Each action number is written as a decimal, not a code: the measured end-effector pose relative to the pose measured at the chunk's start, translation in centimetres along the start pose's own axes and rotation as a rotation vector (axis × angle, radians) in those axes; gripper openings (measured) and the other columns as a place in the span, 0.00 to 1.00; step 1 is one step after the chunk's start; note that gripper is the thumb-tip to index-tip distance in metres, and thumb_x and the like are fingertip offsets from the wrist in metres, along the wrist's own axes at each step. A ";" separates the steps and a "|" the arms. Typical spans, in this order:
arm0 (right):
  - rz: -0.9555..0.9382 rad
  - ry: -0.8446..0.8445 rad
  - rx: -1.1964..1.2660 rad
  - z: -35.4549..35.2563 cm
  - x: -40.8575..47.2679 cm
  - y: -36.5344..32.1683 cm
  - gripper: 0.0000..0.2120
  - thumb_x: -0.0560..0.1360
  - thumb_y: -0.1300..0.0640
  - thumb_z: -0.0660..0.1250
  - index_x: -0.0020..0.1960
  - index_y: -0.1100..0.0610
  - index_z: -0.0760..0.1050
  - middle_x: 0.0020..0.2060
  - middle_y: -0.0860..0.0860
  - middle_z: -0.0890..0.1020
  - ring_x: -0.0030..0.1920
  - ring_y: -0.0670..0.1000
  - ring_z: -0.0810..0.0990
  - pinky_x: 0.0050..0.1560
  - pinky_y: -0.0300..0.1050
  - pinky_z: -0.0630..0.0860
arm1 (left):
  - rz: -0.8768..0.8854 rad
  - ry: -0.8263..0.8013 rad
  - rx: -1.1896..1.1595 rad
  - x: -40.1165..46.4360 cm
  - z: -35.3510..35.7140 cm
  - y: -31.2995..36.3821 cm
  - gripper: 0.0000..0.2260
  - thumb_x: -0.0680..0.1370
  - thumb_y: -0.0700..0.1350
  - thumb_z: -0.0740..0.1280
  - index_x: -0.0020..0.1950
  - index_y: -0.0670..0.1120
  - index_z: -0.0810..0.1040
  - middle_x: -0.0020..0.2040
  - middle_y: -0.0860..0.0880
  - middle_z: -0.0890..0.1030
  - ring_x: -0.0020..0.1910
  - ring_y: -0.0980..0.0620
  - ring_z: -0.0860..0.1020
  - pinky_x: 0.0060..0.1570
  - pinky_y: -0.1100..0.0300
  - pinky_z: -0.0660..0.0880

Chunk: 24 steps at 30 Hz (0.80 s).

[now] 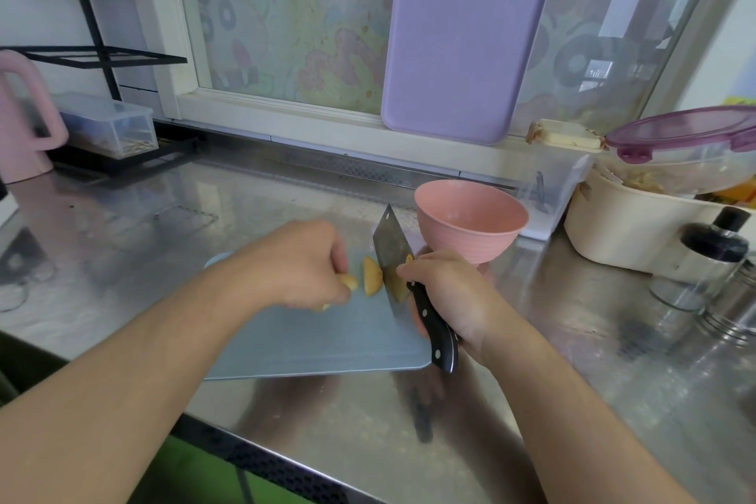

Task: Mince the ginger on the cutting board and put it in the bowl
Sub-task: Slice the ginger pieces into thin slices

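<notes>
On pale blue plastic cutting board point(311, 340), mid-table: yellow-tan ginger root point(372, 275) lies in coarse chunks, blade between two of them. Right hand point(446, 291) wraps black riveted handle of steel cleaver point(390, 254). Left hand point(302, 262), fingers curled, pins end piece of ginger. Pink ribbed bowl point(470, 225) stands just beyond board's right corner, looks empty. Judgement: slicing barely begun. Keep left fingertips tucked, knuckles guiding blade; cut thin slices first, then strips, then cross-chop. Shiny steel table point(572, 360) may let board slide.
</notes>
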State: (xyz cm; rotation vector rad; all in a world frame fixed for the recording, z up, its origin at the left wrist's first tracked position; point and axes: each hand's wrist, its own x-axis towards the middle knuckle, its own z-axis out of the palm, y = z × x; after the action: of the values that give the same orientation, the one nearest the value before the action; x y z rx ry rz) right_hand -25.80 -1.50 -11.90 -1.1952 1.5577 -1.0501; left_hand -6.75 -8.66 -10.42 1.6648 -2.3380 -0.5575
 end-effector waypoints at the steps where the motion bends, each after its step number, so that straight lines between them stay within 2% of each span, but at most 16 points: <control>1: 0.003 0.004 0.000 0.0 0.0 0.0 0.14 0.76 0.62 0.66 0.32 0.56 0.71 0.26 0.56 0.70 0.24 0.54 0.70 0.32 0.46 0.66 | -0.030 0.064 0.001 0.4 -0.1 -0.2 0.11 0.70 0.49 0.76 0.49 0.54 0.78 0.43 0.54 0.85 0.42 0.52 0.84 0.42 0.55 0.82; 4: 0.002 0.008 -0.004 0.0 0.0 -0.1 0.14 0.76 0.61 0.66 0.32 0.56 0.71 0.26 0.56 0.71 0.24 0.54 0.70 0.33 0.48 0.66 | -0.077 0.170 0.053 1.3 0.4 -0.8 0.14 0.72 0.50 0.73 0.55 0.54 0.75 0.52 0.51 0.80 0.48 0.49 0.80 0.46 0.55 0.80; 7: -0.006 0.007 -0.002 0.1 -0.1 -0.1 0.14 0.76 0.61 0.66 0.32 0.56 0.71 0.26 0.57 0.71 0.24 0.54 0.70 0.33 0.48 0.66 | -0.100 0.152 0.163 1.5 1.5 -0.7 0.14 0.75 0.51 0.71 0.57 0.48 0.78 0.56 0.47 0.77 0.52 0.44 0.79 0.50 0.52 0.80; 9: -0.010 0.013 0.014 0.0 0.0 -0.1 0.13 0.78 0.60 0.66 0.34 0.56 0.72 0.26 0.56 0.71 0.24 0.54 0.71 0.33 0.47 0.66 | -0.105 0.167 0.185 1.3 2.1 -0.4 0.17 0.77 0.55 0.69 0.60 0.47 0.77 0.58 0.46 0.75 0.55 0.42 0.79 0.53 0.49 0.80; 12: -0.022 0.031 0.040 -0.2 0.1 -0.2 0.11 0.79 0.59 0.64 0.38 0.58 0.73 0.27 0.57 0.71 0.24 0.54 0.71 0.31 0.45 0.67 | 0.015 0.345 0.163 0.8 3.1 0.5 0.14 0.82 0.55 0.64 0.64 0.50 0.74 0.62 0.49 0.71 0.59 0.44 0.77 0.54 0.48 0.78; 15: -0.061 0.037 0.034 -0.2 0.3 -0.3 0.09 0.77 0.59 0.64 0.39 0.60 0.73 0.30 0.60 0.69 0.27 0.55 0.69 0.32 0.47 0.65 | 0.213 0.410 -0.014 0.5 4.6 1.3 0.12 0.84 0.47 0.63 0.66 0.52 0.75 0.63 0.55 0.72 0.51 0.51 0.77 0.53 0.51 0.77; 19: -0.098 0.045 0.017 0.0 -0.1 -0.6 0.08 0.68 0.54 0.64 0.39 0.59 0.74 0.32 0.58 0.68 0.34 0.57 0.66 0.39 0.55 0.62 | 0.248 0.424 -0.068 0.7 6.7 0.9 0.08 0.82 0.44 0.64 0.60 0.49 0.77 0.59 0.54 0.74 0.47 0.50 0.77 0.49 0.49 0.78; 22: -0.101 0.022 0.034 -0.3 0.2 -0.4 0.06 0.76 0.58 0.65 0.42 0.58 0.75 0.34 0.58 0.69 0.33 0.57 0.66 0.36 0.52 0.63 | 0.286 0.470 -0.047 0.8 7.4 0.6 0.04 0.82 0.44 0.65 0.55 0.48 0.77 0.56 0.52 0.75 0.45 0.49 0.78 0.44 0.49 0.78; 24: -0.101 0.004 0.054 -0.4 0.4 -0.2 0.08 0.80 0.61 0.63 0.42 0.59 0.75 0.33 0.59 0.68 0.30 0.55 0.66 0.31 0.45 0.64 | 0.299 0.490 -0.063 0.9 7.6 0.5 0.03 0.82 0.43 0.66 0.54 0.48 0.77 0.54 0.53 0.75 0.45 0.49 0.78 0.44 0.49 0.78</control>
State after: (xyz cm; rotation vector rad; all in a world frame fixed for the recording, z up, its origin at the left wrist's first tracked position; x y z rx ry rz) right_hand -26.23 -1.90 -11.68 -1.2461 1.4749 -1.1539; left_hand -10.46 -7.95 -17.13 1.2169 -2.1154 -0.1392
